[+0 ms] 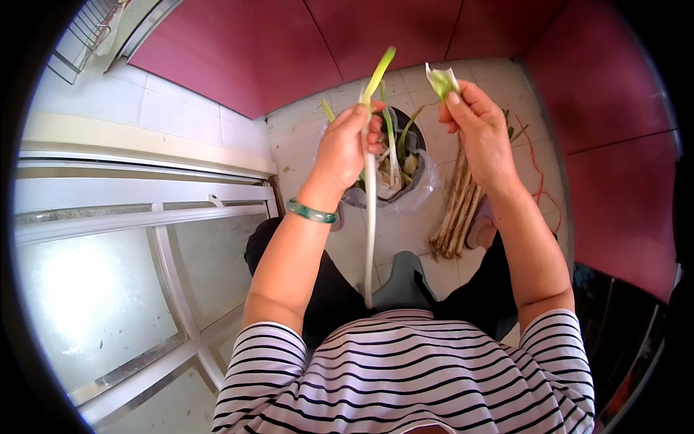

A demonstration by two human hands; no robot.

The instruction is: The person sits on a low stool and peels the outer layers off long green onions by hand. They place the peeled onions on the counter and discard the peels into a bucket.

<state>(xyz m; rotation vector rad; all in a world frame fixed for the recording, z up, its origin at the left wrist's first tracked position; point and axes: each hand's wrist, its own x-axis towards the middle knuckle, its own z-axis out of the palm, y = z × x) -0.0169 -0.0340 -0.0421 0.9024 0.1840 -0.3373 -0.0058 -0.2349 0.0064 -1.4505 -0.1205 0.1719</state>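
Observation:
My left hand (349,138) grips a long scallion stalk (370,217) near its leafy end. The white shank hangs down toward my lap, and a yellow-green leaf stub points up past my thumb. Off to the right, my right hand (477,119) pinches a torn, pale green piece of leaf (442,81) between thumb and fingers, apart from the stalk. Below and between the hands stands a bin lined with a clear plastic bag (420,187). Green and white scallion scraps (394,168) lie in it, partly hidden by my left hand.
A bundle of unpeeled scallions (455,217) lies on the tiled floor (401,233) beside my right foot. Red string (534,163) trails near it. Dark red cabinets (612,190) stand ahead and right; a white-framed glass door (114,217) is on the left. A grey stool (401,285) shows between my legs.

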